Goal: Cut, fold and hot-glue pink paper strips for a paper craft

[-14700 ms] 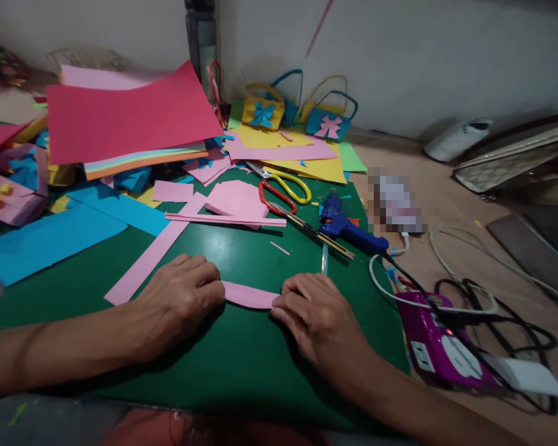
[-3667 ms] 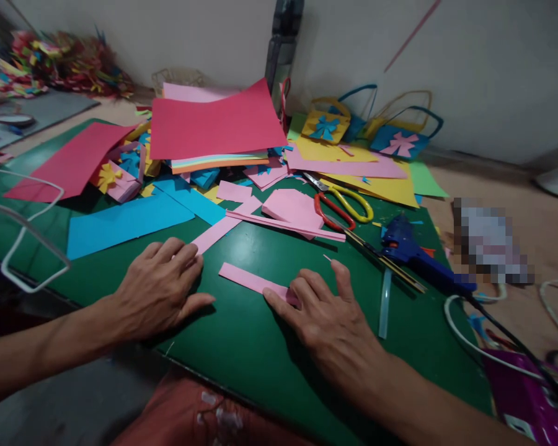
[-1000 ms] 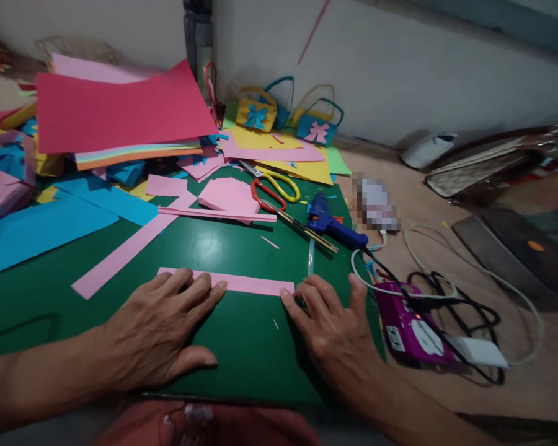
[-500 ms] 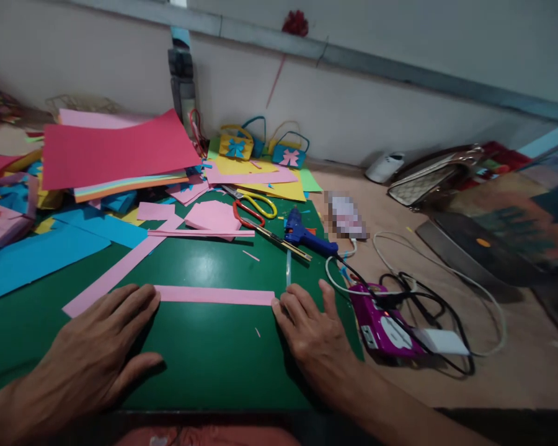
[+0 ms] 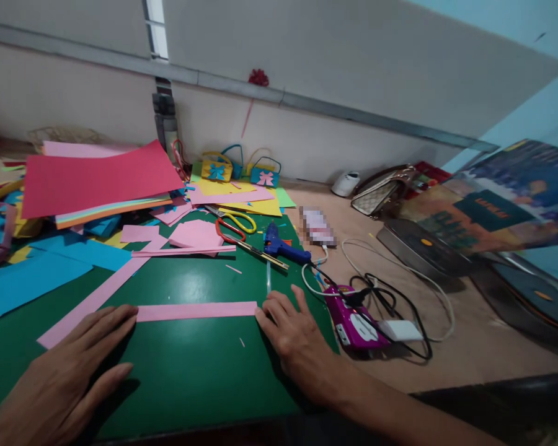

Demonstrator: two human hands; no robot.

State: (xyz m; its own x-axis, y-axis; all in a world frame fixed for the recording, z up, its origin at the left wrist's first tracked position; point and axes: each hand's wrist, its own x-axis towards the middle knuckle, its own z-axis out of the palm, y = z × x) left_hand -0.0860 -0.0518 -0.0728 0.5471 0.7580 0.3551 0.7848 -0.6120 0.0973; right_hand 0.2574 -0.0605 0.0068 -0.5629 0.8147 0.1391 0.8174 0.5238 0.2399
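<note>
A narrow pink paper strip (image 5: 196,311) lies flat across the green mat (image 5: 190,378). My left hand (image 5: 69,365) rests palm down, its fingers stretched over the strip's left end and its thumb held apart. At the strip's right end is my right hand (image 5: 297,341), fingers bent, with a fingertip pressed to the strip's tip and the little finger raised. A longer pink strip (image 5: 97,294) runs diagonally behind my left hand. Beyond the strip lie a folded pink strip (image 5: 186,251), scissors (image 5: 237,224), a utility knife (image 5: 263,254) and a blue glue gun (image 5: 283,244) with a clear glue stick (image 5: 268,277).
Coloured paper sheets (image 5: 102,179) are stacked at the left, beside blue paper (image 5: 41,275). Small paper handbags (image 5: 216,170) stand at the back. On the right are a purple power strip (image 5: 353,322), tangled cables (image 5: 416,310), a blurred phone (image 5: 317,226) and dark cases (image 5: 423,248).
The camera view has tilted up and turned right, so objects appear lower and further left. Both hands keep their places at the strip's ends.
</note>
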